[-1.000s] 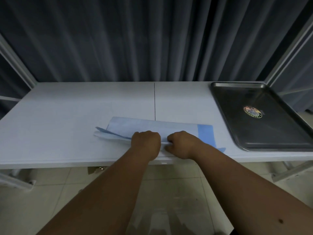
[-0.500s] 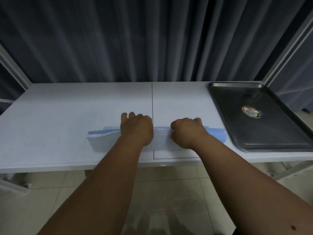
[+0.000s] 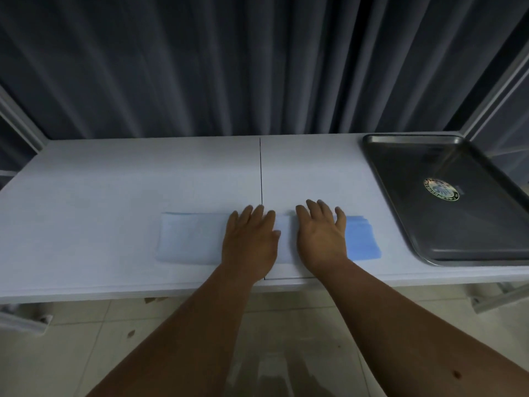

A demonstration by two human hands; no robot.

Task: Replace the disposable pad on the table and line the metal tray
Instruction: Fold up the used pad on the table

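Note:
A folded disposable pad (image 3: 191, 239), pale white with a blue end at its right, lies as a long narrow strip near the front edge of the white table (image 3: 114, 181). My left hand (image 3: 250, 239) rests flat on its middle, fingers spread. Just to the right, my right hand (image 3: 322, 233) presses flat on the pad too, palm down. Neither hand grips anything. The metal tray (image 3: 400, 213) sits at the table's right end, bare inside except for a round sticker (image 3: 440, 189).
A dark pleated curtain (image 3: 229, 67) hangs behind the table. A dark seam (image 3: 261, 167) splits the tabletop at its middle. Metal frame posts stand at both sides. Tiled floor shows below the front edge.
The pad has been folded over away from me into a narrower strip. Both fists have opened and now lie flat on the pad, a little farther from the table's edge.

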